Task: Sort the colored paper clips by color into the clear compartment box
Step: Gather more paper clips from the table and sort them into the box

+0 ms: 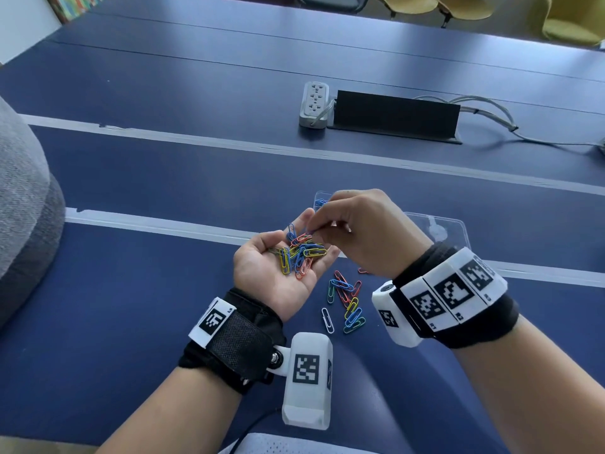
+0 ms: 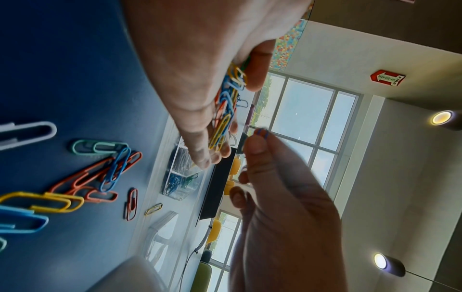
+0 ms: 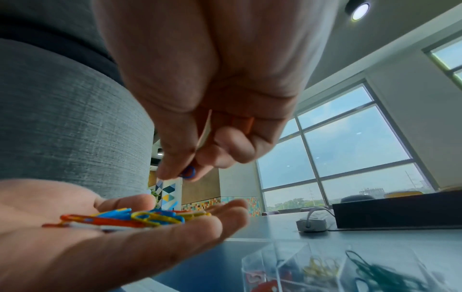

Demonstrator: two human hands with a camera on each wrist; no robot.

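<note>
While left hand cups glossy wire clips, right hand pinches one.

blue table, tall windows, round ceiling lights, yellow chairs behind.

Blue table: loose clips, compartment box, power strip.

A right hand pinches a blue paper clip above a left hand cupping mixed clips, compartment box below.
</note>
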